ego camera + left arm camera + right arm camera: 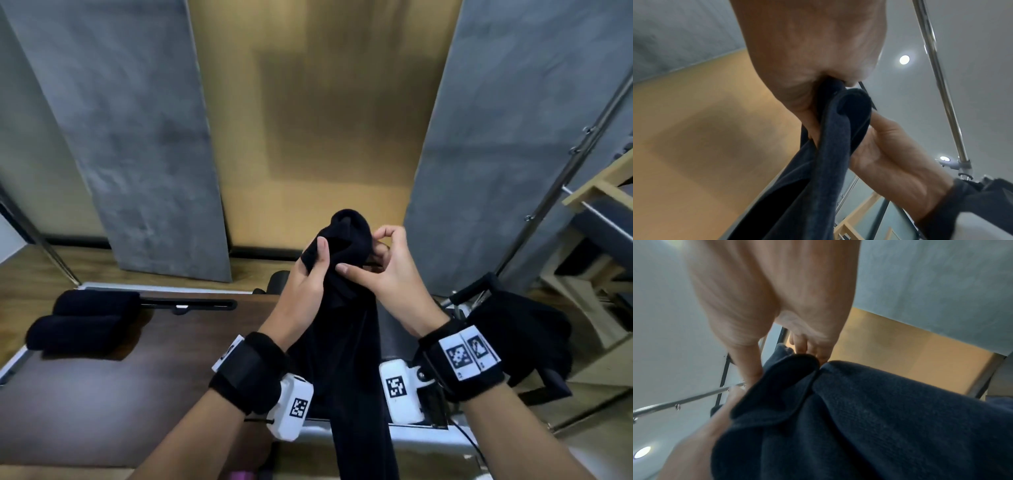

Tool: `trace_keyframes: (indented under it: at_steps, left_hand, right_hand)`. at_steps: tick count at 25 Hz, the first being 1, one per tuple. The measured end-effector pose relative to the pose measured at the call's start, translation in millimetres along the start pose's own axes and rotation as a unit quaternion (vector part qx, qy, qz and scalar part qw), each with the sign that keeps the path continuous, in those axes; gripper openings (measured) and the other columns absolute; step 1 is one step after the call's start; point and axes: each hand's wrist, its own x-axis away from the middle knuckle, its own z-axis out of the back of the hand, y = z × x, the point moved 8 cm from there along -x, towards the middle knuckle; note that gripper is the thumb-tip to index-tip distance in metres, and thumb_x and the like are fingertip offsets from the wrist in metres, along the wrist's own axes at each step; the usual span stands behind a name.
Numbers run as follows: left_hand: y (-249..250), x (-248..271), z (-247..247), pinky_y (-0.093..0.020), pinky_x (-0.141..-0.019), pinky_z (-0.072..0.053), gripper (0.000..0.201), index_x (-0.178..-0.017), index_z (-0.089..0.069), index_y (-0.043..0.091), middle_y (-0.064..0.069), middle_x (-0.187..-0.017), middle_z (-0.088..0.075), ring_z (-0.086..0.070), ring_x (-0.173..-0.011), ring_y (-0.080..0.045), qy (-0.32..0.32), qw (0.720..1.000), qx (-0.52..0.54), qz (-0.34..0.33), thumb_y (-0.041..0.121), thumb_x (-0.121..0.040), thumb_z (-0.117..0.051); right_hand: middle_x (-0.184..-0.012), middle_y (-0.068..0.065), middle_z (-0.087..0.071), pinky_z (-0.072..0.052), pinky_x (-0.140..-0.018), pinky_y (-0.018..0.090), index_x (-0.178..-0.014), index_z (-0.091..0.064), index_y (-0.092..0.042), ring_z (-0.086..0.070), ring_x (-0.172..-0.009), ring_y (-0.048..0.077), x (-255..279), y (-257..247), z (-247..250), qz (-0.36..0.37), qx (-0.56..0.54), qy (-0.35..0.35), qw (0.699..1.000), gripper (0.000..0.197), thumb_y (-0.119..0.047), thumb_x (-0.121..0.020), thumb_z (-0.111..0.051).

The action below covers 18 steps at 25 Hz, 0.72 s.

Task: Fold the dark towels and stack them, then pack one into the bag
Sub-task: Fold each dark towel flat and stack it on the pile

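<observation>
A dark towel [349,329] hangs in a long bunch in front of me, its top end held up at chest height. My left hand [310,267] grips the bunched top from the left, thumb over the cloth. My right hand [373,260] pinches the same end from the right. In the left wrist view the towel [830,146] runs out of the left fist [809,68]. In the right wrist view the right hand's fingers [803,344] curl onto the towel [869,418]. Two rolled dark towels [85,318] lie stacked at the left on the brown table [137,377].
A black bag [520,332] sits at the right, beside the table's edge. Grey panels and a tan wall stand behind. A metal pole [561,164] slants up on the right, next to a wooden shelf unit [596,240].
</observation>
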Motion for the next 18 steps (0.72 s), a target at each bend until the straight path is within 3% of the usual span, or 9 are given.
trace_keyframes:
  at_steps: [1,3,5,7,9,10,12,15,18]
  left_hand:
    - [-3,5,7,-0.046,-0.116,-0.045,0.056,-0.135,-0.065,0.037,0.010,-0.135,-0.071,-0.062,-0.132,-0.010,0.002,1.000,-0.010,0.008,0.075,-0.100,-0.043]
    - [-6,22,28,-0.044,-0.111,-0.050,0.059,-0.123,-0.056,0.038,0.020,-0.121,-0.072,-0.064,-0.123,-0.003,0.020,0.998,-0.054,0.009,0.086,-0.091,-0.043]
    - [-9,40,51,-0.047,-0.101,-0.057,0.064,-0.109,-0.045,0.028,0.016,-0.101,-0.071,-0.068,-0.109,-0.004,0.019,0.994,-0.111,0.004,0.089,-0.089,-0.042]
    - [-7,62,74,-0.042,-0.091,-0.059,0.066,-0.105,-0.044,0.023,0.008,-0.095,-0.070,-0.069,-0.100,-0.006,0.007,0.989,-0.149,-0.004,0.087,-0.091,-0.041]
    - [-1,86,96,-0.030,-0.081,-0.057,0.064,-0.100,-0.050,0.021,0.009,-0.090,-0.069,-0.068,-0.093,-0.010,-0.012,0.987,-0.158,-0.015,0.084,-0.095,-0.039]
    - [2,95,104,-0.031,-0.080,-0.057,0.063,-0.100,-0.055,0.019,0.006,-0.090,-0.069,-0.067,-0.091,-0.017,-0.023,0.986,-0.161,-0.022,0.080,-0.098,-0.039]
    - [11,121,127,-0.043,-0.080,-0.058,0.056,-0.104,-0.067,0.014,-0.006,-0.093,-0.073,-0.070,-0.088,-0.026,-0.050,0.986,-0.155,-0.033,0.065,-0.105,-0.044]
    - [26,157,183,-0.053,-0.063,-0.061,0.042,-0.094,-0.074,0.019,0.006,-0.075,-0.071,-0.069,-0.070,-0.016,-0.028,0.988,-0.145,-0.052,0.056,-0.103,-0.056]
    - [41,184,243,-0.042,-0.063,-0.060,0.027,-0.092,-0.073,0.021,0.002,-0.081,-0.076,-0.075,-0.078,-0.015,-0.013,0.983,-0.166,-0.078,0.048,-0.094,-0.075]
  right_hand:
    - [-0.113,0.000,-0.073,-0.057,-0.089,0.034,-0.112,-0.048,-0.022,-0.071,-0.107,0.016,5,-1,-3,0.016,0.044,0.023,0.999,0.046,-0.022,-0.086,-0.085]
    - [-0.112,-0.005,-0.071,-0.057,-0.091,0.040,-0.110,-0.064,-0.021,-0.069,-0.102,0.013,20,-5,-14,0.038,0.134,0.067,0.988,0.024,-0.021,-0.092,-0.079]
    - [-0.128,-0.007,-0.068,-0.054,-0.102,0.043,-0.117,-0.074,-0.024,-0.066,-0.112,0.007,38,-5,-33,0.029,0.164,0.074,0.983,0.022,-0.029,-0.096,-0.074]
    - [-0.146,-0.013,-0.058,-0.047,-0.112,0.032,-0.131,-0.072,-0.026,-0.052,-0.133,-0.004,61,-2,-68,0.007,0.161,0.020,0.987,0.046,-0.051,-0.092,-0.071]
    - [-0.153,-0.019,-0.049,-0.038,-0.117,0.022,-0.146,-0.059,-0.024,-0.042,-0.141,-0.008,85,0,-113,-0.003,0.205,-0.045,0.978,0.077,-0.063,-0.082,-0.075]
    - [-0.152,-0.016,-0.051,-0.038,-0.118,0.023,-0.148,-0.057,-0.021,-0.044,-0.140,-0.005,95,1,-128,0.006,0.235,-0.048,0.971,0.079,-0.057,-0.082,-0.080]
    - [-0.139,-0.007,-0.065,-0.044,-0.116,0.034,-0.140,-0.065,-0.015,-0.057,-0.132,0.003,112,-6,-152,0.035,0.258,0.002,0.965,0.055,-0.031,-0.089,-0.081]
    - [-0.119,-0.010,-0.076,-0.052,-0.107,0.041,-0.122,-0.077,-0.017,-0.068,-0.117,0.005,132,-21,-172,0.050,0.247,0.061,0.966,0.023,-0.016,-0.100,-0.068]
    - [-0.101,-0.009,-0.077,-0.056,-0.094,0.047,-0.106,-0.078,-0.016,-0.072,-0.100,0.011,144,-34,-174,0.053,0.282,0.146,0.947,0.013,-0.016,-0.101,-0.065]
